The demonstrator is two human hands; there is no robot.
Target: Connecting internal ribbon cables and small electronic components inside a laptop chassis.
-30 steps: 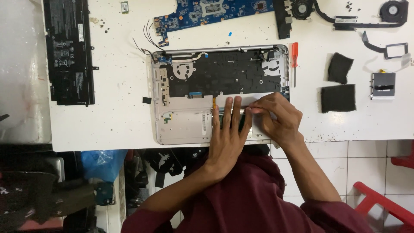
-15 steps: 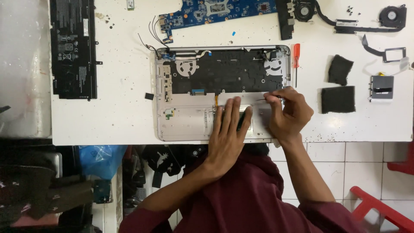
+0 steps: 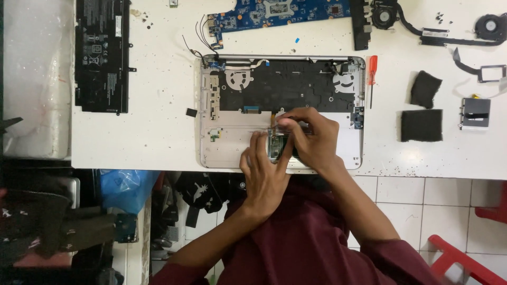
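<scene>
An opened silver laptop shell (image 3: 227, 153) lies on the white table (image 3: 148, 142), with the black keyboard back (image 3: 288, 87) showing. My left hand (image 3: 264, 171) rests flat with its fingers spread on the lower middle of the shell, fingertips by a small green touchpad board (image 3: 275, 149). My right hand (image 3: 311, 138) is just above and to the right of it. Its thumb and fingers pinch a thin flat cable (image 3: 274, 120) at the top of that board. Most of the board is hidden under both hands.
A red-handled screwdriver (image 3: 372, 79) lies right of the shell. Two black foam pads (image 3: 421, 125) and a small metal module (image 3: 475, 112) sit further right. A black battery (image 3: 101, 55) lies at left beside a white foam block (image 3: 34, 79). A blue mainboard (image 3: 274, 13) and fan (image 3: 491, 26) lie along the far edge.
My right hand has moved left from the shell's right side to the middle and closed its fingers on the thin cable. My left hand has stayed flat in place.
</scene>
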